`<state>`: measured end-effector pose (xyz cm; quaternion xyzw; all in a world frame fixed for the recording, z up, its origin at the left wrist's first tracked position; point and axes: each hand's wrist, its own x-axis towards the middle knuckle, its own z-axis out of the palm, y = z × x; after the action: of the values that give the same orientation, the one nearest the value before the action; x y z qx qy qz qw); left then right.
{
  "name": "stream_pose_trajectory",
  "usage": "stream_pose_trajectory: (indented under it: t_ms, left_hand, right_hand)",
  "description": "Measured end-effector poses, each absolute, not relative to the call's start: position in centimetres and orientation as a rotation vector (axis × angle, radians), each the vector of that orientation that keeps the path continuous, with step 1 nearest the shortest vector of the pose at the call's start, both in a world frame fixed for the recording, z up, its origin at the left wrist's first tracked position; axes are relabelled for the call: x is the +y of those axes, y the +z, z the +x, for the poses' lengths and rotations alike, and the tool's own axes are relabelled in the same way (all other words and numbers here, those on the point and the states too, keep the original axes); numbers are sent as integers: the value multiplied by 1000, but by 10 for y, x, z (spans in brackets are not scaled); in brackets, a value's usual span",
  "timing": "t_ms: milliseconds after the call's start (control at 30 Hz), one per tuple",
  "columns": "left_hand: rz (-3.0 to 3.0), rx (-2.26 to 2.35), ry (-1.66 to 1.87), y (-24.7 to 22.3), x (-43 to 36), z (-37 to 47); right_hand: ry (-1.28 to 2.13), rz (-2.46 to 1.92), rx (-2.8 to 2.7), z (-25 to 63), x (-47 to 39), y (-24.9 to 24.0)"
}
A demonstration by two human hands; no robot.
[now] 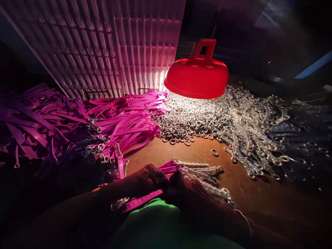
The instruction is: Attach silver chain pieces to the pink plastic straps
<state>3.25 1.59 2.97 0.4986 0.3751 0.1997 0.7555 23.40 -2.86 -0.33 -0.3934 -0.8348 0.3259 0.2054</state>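
My left hand [149,177] is closed, with a pink strap [142,201] running through its grip and a short metal chain hanging at the strap's near-left end. Against it, fingertip to fingertip, works my right hand [187,188], also closed; deep shadow hides what its fingers pinch. More pink strap ends [169,167] show just beyond the fingertips. Several silver chains [207,174] with end rings fan out to the right from beside my right hand, over the wooden tabletop. I cannot tell whether they are held or lie loose.
A red lamp [197,77] hangs low over a heap of metal rings [186,117]. Pink straps [124,124] are piled at left, some with chains attached. More chains [249,141] lie at right. One loose ring [214,152] rests on the tabletop [160,152]. Ribbed panels [147,45] stand behind.
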Motion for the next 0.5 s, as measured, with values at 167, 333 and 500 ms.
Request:
stream_pose_trajectory:
  t_ms: [167, 333, 500]
  left_hand:
    - [1069, 834, 322, 21, -12, 30]
    - [979, 892, 378, 23, -25, 33]
    - [895, 833, 473, 12, -23, 40]
  right_hand:
    - [1041, -1200, -2342, 230, -41, -4]
    - [1306, -1195, -2141, 226, -39, -4]
    - [1572, -1126, -2071, 221, -32, 1]
